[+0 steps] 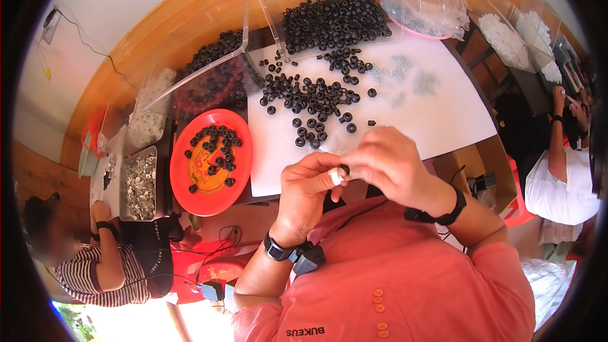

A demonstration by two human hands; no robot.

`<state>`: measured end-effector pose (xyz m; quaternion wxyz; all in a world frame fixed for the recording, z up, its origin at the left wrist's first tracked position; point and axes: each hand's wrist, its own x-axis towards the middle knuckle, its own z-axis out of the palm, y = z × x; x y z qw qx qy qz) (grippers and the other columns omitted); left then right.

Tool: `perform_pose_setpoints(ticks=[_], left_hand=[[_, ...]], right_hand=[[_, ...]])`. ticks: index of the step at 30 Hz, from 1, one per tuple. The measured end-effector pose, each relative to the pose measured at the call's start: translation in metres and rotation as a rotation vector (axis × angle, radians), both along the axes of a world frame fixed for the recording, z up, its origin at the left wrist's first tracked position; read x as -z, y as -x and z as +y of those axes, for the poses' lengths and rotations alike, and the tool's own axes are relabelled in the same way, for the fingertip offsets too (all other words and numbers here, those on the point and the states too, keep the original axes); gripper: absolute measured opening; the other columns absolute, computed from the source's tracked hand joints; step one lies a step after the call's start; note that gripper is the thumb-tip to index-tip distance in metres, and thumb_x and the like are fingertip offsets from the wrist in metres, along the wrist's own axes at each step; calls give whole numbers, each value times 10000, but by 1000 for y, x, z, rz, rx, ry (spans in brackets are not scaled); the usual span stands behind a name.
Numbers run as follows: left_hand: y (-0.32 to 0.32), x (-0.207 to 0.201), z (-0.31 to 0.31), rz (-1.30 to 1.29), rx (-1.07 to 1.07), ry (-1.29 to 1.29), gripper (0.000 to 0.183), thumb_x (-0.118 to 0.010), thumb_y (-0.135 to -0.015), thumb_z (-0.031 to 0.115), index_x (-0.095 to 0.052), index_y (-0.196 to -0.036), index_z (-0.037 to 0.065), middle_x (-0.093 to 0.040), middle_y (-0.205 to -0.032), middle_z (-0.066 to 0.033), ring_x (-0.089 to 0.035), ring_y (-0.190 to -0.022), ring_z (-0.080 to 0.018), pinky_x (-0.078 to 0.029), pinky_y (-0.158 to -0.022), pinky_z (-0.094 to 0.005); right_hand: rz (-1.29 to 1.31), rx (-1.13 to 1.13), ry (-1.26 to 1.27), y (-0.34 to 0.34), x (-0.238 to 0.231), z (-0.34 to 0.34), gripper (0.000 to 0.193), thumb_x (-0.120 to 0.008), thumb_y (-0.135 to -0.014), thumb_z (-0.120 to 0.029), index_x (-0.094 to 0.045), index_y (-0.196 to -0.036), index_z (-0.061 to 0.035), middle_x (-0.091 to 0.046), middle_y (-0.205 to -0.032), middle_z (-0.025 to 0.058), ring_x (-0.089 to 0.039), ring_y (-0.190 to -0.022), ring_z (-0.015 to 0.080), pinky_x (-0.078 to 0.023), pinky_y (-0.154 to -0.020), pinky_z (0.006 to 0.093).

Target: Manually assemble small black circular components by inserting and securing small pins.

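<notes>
Black ring (344,169) sits pinched between both hands, held close over the near edge of the white sheet (443,114). Left hand (308,185) grips a small white piece (335,177) at its fingertips; right hand (387,163) closes on the ring, fingertips touching those of the left. Hands together, clamped on the two small parts, which meet end to end. Whether the parts are joined, cannot tell.

Loose black rings (310,98) scattered across the sheet just beyond the hands, denser heap (334,20) further back in a clear tray. Small clear bits (405,79) lie to the right of the heap's spill. Red plate (239,164) to the left holds more black rings. Grey tray (140,187) of silvery pieces left of the plate. Plastic bag (430,6) at the far right corner. Dark wristbands on both wrists. Other people sit at left and right edges, hands well apart from this work.
</notes>
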<state>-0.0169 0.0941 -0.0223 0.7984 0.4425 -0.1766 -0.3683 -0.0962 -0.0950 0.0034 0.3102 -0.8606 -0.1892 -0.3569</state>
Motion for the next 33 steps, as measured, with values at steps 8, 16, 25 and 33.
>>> perform_pose_setpoints(ticks=[8, 16, 25, 33], left_hand=[[-13, -2, 6, 2, -228, -39, 231, -677, -929, 40, -669, -1136, -62, -701, -938, -157, -661, -764, -186, -517, -570, -269], [-10, 1, 10, -42, -201, -30, 234, -603, -949, -42, -654, -1175, -76, -695, -975, -159, -656, -791, -178, -532, -590, -275], [-8, 4, 9, -69, -217, -73, 234, -611, -945, -43, -655, -1173, -68, -693, -977, -154, -648, -780, -169, -533, -594, -270], [-5, 3, 6, -114, -241, -129, 221, -621, -942, -36, -657, -1157, -67, -691, -965, -144, -635, -757, -156, -519, -573, -259]], right_hand=[[338, 336, 525, -44, -5, 2, 95, -641, -781, -104, -650, -867, -62, -659, -706, 87, -679, -646, 284, -505, -572, 413], [437, 277, 638, -49, -2, 5, 94, -607, -812, -132, -659, -855, -66, -683, -698, 98, -704, -637, 280, -525, -548, 411], [302, 181, 653, -50, 7, 2, 98, -609, -825, -165, -620, -846, -70, -679, -708, 92, -707, -653, 266, -521, -568, 395], [305, 169, 586, -47, 8, 2, 114, -615, -821, -159, -578, -861, -59, -666, -685, 82, -692, -625, 258, -507, -547, 391]])
